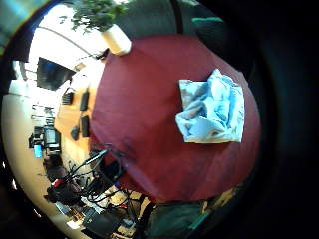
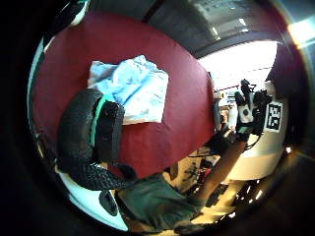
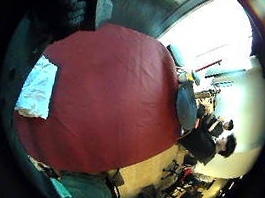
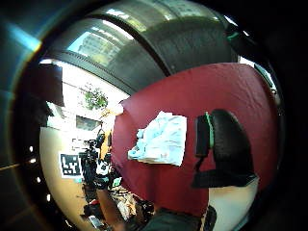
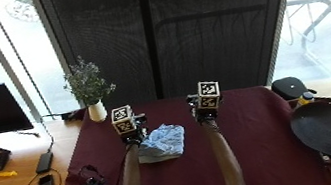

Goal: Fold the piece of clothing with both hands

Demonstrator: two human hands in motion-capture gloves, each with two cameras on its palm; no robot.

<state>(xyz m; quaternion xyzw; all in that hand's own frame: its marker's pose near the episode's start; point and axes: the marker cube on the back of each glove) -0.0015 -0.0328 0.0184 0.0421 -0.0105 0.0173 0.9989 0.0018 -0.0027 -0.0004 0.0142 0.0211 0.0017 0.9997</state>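
maroon tablecloth [image 5: 256, 148] covers the table before us. both forearms reach forward above it. our left hand [image 5: 130, 131] hovers just beside the crumpled pale blue garment [image 5: 162, 143], our right hand [image 5: 203, 111] near its other side. neither touches it; we cannot tell how the fingers sit. beyond, a potted plant [image 5: 89, 92] stands.

the light blue piece of clothing [image 5: 163, 142] lies crumpled (roughly bunched into a squarish heap) on the dark red tablecloth [image 5: 256, 148].
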